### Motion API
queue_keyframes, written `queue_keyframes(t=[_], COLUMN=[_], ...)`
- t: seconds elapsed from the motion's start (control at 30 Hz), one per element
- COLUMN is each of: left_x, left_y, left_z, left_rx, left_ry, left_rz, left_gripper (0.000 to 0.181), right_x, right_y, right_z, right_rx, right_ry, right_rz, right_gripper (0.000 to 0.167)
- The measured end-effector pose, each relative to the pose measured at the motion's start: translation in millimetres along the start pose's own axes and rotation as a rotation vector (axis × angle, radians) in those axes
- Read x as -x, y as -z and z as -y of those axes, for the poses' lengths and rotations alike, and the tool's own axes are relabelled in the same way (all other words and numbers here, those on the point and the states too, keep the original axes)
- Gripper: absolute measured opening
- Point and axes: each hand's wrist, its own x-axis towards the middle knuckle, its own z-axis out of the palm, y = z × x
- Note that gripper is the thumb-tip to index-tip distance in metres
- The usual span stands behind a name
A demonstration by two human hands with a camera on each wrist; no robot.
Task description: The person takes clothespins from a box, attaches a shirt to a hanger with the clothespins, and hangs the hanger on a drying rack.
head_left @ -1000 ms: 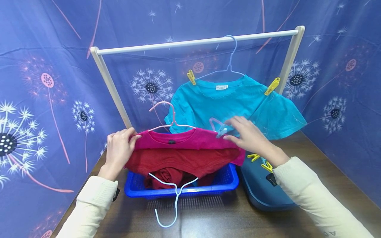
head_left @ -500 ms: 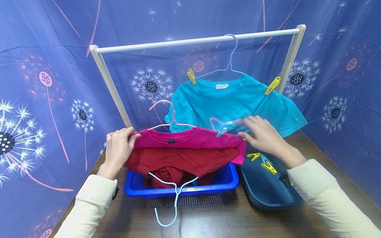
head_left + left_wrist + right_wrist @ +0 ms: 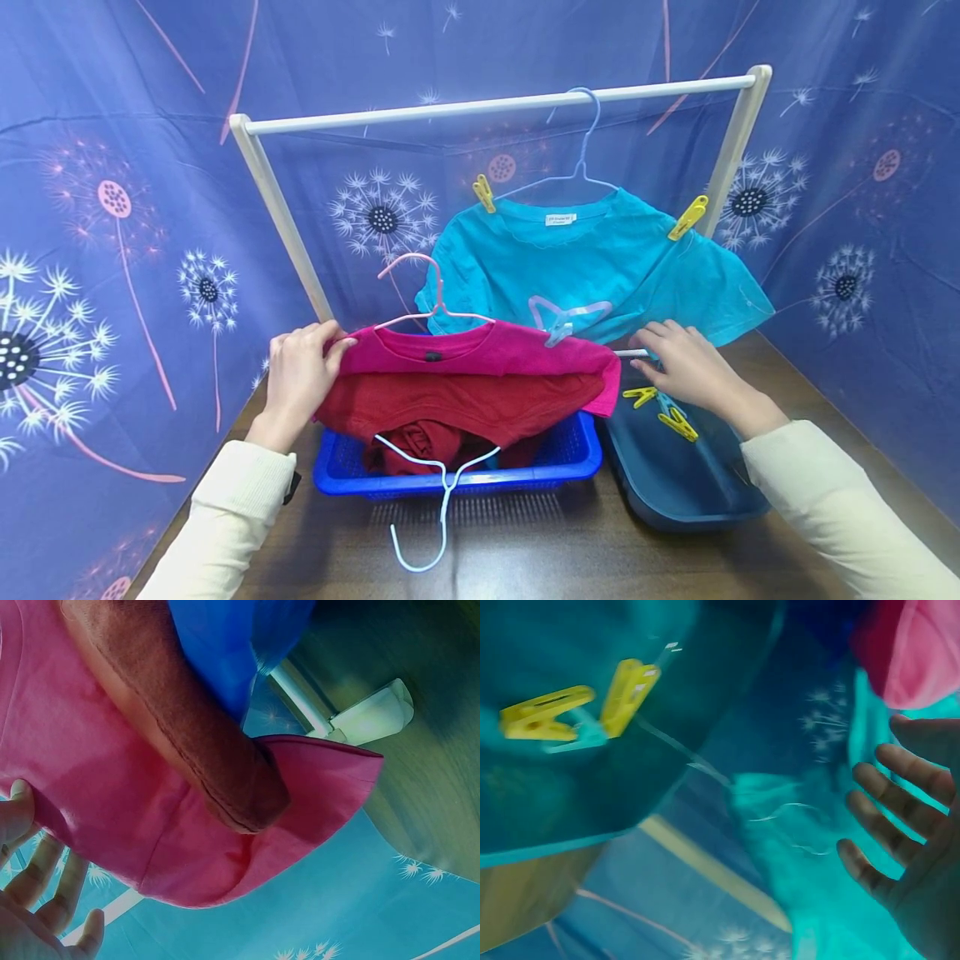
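Observation:
My left hand pinches the left shoulder of a magenta T-shirt between thumb and fingers; the left wrist view shows its other fingers spread below the cloth. A pink hanger sticks up from the shirt's neck. On its right shoulder sits a light blue clip with a pale purple outlined piece above it. My right hand, fingers parted and holding nothing, hovers over the dark teal tray. In that tray lie yellow clothespins and a light blue clothespin.
A blue basket stands under the shirt, with red cloth in it and over it. A light blue hanger pokes out in front. Behind, a turquoise T-shirt with yellow clothespins hangs from the rack's white bar.
My right hand has left the light blue clip on the magenta shirt and moved right and down over the tray. The left hand keeps its hold on the left shoulder.

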Motion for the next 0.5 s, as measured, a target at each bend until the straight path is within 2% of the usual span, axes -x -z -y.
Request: queue_keyframes(t=[0.3,0.5], left_x=[0.2,0.7], left_y=[1.8,3.1], left_z=[-1.5,-2.2], left_rx=[-0.009,-0.006], left_ry=[0.002,0.004], left_rz=[0.001,-0.002], left_gripper=[0.013,0.013], right_x=[13.1,17.7], right_y=[-25,-44], right_z=[-10,-11], right_rx=[0.065,0.113], right_ry=[-0.034,-0.052], right_rz=[0.181,0.258], right_gripper=[0.021,0.039])
